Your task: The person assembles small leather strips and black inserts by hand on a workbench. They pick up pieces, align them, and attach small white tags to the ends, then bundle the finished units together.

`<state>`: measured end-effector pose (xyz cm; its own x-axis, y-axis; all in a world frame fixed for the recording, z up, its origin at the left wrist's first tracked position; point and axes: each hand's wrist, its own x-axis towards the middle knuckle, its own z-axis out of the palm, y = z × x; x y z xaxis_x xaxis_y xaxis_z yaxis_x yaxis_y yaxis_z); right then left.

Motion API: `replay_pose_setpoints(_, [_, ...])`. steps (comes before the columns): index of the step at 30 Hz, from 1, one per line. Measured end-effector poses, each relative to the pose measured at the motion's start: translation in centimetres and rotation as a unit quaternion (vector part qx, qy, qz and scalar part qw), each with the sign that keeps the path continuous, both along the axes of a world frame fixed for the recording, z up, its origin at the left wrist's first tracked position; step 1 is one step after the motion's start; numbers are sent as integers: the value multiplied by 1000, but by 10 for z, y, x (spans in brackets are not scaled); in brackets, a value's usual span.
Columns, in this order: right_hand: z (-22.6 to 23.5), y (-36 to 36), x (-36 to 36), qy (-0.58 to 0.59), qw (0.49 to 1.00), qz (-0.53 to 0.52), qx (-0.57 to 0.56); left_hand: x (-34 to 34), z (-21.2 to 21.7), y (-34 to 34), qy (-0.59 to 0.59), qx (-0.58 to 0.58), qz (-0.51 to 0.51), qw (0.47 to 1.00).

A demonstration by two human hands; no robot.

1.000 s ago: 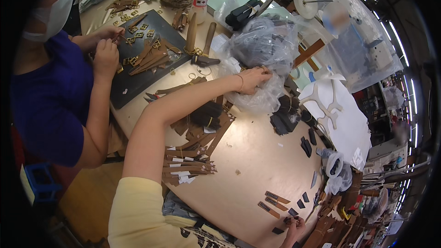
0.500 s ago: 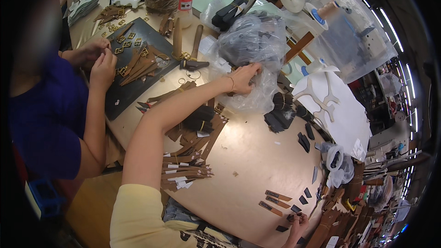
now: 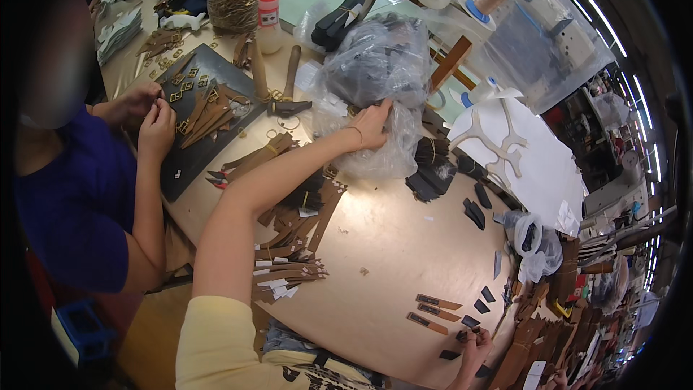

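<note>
My left arm stretches across the table, and my left hand (image 3: 372, 128) is at the mouth of a clear plastic bag (image 3: 382, 65) full of dark pieces. Its fingers bend into the crumpled plastic; their tips are hidden. At the lower right, my right hand (image 3: 476, 350) has thumb and fingers pinched on a small black piece (image 3: 462, 336). Beside it lie several more small black pieces (image 3: 471, 321) with slanted ends. Just left of these, three brown strips (image 3: 439, 310), each with a dark patch, lie side by side.
Brown strap bundles with white tags (image 3: 289, 271) lie by my left arm. A hammer (image 3: 290, 94) and red-capped bottle (image 3: 268, 18) stand beyond. At left, a co-worker's hands (image 3: 153, 119) work over a black board (image 3: 195, 166). Right: white sheet (image 3: 534, 166), black bundles (image 3: 432, 173), thread spools (image 3: 491, 1).
The view has shifted slightly, moving most things a little left and up in the picture. My left hand stays at the bag, and my right hand stays by the small black pieces.
</note>
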<state>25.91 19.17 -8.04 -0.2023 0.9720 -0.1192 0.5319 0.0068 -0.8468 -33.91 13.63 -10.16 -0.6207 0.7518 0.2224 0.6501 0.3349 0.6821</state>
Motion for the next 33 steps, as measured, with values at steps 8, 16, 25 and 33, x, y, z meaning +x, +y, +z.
replay_pose_setpoints(8, [1, -3, -2, 6, 1000, -12, -3, 16, -14, 24, -34, 187, 109, 976])
replay_pose_setpoints(16, [-2, -4, -1, 14, 1000, -1, 15, -4, -31, 35, -270, 226, 123, 928])
replay_pose_setpoints(25, [-1, -7, -2, 42, 999, -14, -9, 13, -32, 37, -223, 215, 248, 918])
replay_pose_setpoints(33, [-11, -4, 4, 40, 999, -7, 13, -26, -36, -56, -231, 269, 249, 902])
